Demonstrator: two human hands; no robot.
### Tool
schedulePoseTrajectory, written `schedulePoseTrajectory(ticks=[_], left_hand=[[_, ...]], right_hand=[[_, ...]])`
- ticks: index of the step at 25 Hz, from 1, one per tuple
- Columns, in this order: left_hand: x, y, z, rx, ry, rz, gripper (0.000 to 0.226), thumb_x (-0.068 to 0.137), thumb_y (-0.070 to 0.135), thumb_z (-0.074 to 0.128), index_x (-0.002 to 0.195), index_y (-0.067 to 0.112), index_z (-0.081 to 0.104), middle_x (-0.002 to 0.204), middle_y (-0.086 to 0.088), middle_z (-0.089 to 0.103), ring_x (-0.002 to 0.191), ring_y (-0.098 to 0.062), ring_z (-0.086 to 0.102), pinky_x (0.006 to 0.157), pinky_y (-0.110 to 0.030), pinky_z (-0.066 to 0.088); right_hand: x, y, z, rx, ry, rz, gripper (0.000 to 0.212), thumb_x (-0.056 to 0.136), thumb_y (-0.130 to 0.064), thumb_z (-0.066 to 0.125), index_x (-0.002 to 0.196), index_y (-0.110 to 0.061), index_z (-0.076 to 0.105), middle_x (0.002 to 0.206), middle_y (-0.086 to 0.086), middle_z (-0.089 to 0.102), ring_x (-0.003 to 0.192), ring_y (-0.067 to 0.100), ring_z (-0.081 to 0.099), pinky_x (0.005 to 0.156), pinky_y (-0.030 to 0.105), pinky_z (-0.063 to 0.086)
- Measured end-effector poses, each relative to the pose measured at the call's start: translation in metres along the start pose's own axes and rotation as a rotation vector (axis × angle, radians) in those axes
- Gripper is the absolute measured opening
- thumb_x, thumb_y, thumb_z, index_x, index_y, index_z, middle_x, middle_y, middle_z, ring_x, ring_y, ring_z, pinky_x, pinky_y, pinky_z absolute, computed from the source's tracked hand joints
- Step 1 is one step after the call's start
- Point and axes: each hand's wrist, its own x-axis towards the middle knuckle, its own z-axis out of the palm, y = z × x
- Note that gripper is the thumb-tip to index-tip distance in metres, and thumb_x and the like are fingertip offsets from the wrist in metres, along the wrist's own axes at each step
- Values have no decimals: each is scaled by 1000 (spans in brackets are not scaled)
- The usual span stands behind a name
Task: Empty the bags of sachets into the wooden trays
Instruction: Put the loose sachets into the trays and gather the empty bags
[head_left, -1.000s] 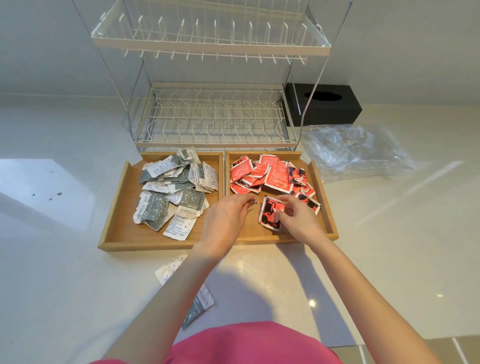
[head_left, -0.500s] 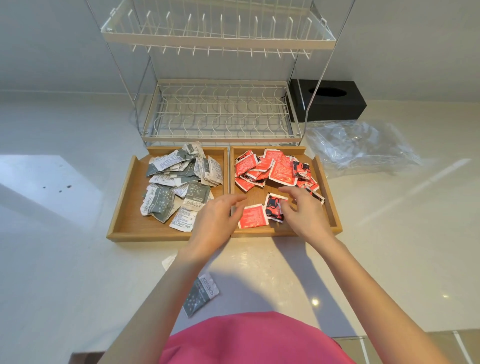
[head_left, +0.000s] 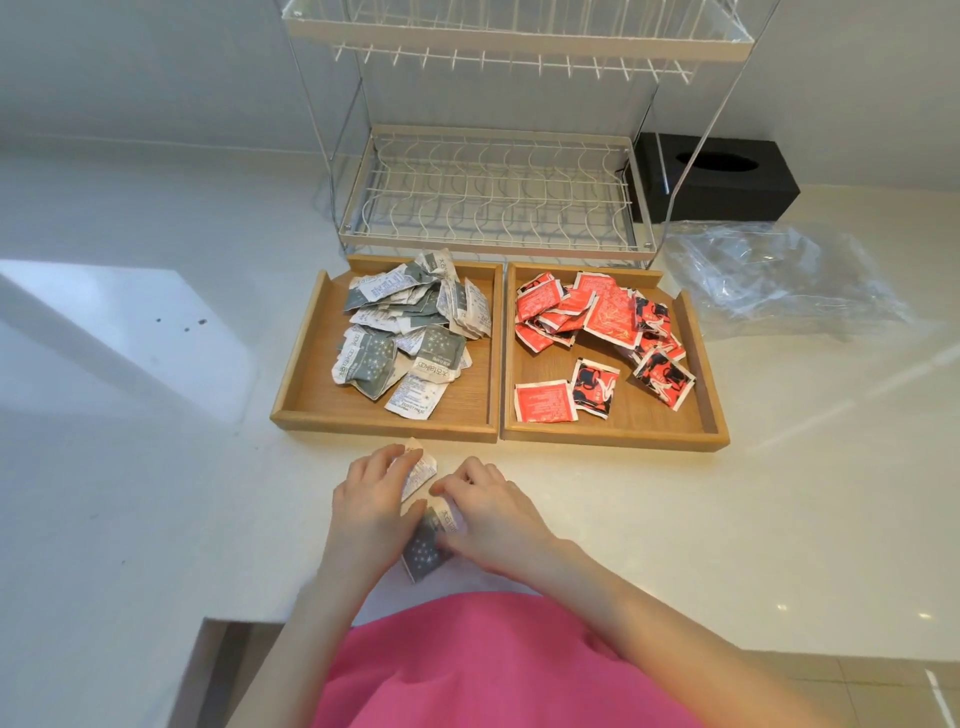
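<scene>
Just in front of the left wooden tray (head_left: 306, 384) of grey-and-white sachets, both hands gather stray grey-and-white paper sachets (head_left: 423, 545) off the white counter (head_left: 156, 493): the left hand (head_left: 371, 512) pinches one, the right hand (head_left: 491, 519) presses another. Light, crinkly and thin, they look easiest pinched by an edge.
</scene>
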Motion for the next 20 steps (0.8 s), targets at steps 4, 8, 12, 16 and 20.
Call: schedulePoseTrajectory(ticks=[4,8,12,16,20], left_hand=[[3,0,2,-8,109,8,40,73,13,52,112,13,62,116,-9,62,107,-35,52,82,-43,44],[9,4,-8,-70,156,-83,32,83,10,48,110,17,62,110,-2,66,103,-27,54,78,-34,42],[12,7,-16,-146,167,-30,25,88,10,45,105,11,62,89,-11,68,86,-33,60,63,-29,32],[13,10,-30,-330,176,-25,24,89,7,47,106,8,64,73,-6,64,66,-19,52,57,-14,34],[24,18,-48,-426,227,15,19,88,11,51,98,13,66,73,-5,64,58,-14,53,59,-15,39]], right_hand=[[3,-3,2,-41,-23,10,30,80,-19,57,110,-11,53,117,13,48,113,29,40,92,39,33],[2,-3,4,5,6,-4,19,81,-13,53,100,-10,53,109,13,54,107,29,42,84,36,33],[1,3,0,112,32,0,21,81,-11,51,102,-11,53,105,12,58,101,29,49,78,34,35],[6,10,-24,314,82,20,21,82,-14,57,102,-11,62,95,7,63,75,16,52,62,16,33],[18,18,-56,384,219,67,21,84,-17,56,104,-13,62,89,2,63,61,7,47,50,13,31]])
